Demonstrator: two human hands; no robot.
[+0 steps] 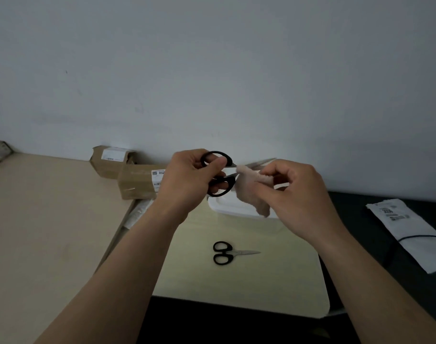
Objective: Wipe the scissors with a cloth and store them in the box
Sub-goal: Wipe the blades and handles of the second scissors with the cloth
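My left hand (187,180) grips the black handles of a pair of scissors (218,173), held in the air with the blades opened and pointing right. My right hand (294,194) pinches a pale pink cloth (249,192) against the lower blade; the upper blade tip sticks out past the cloth. Below the hands, a white box (227,207) stands on the pale mat, partly hidden by the cloth and my right hand. A second pair of black-handled scissors (227,253) lies flat on the mat, blades closed and pointing right.
Two cardboard boxes (135,180) sit at the back left by the wall. A beige table (38,219) lies to the left. A white labelled bag (410,232) with a black cable rests on the dark surface at the right.
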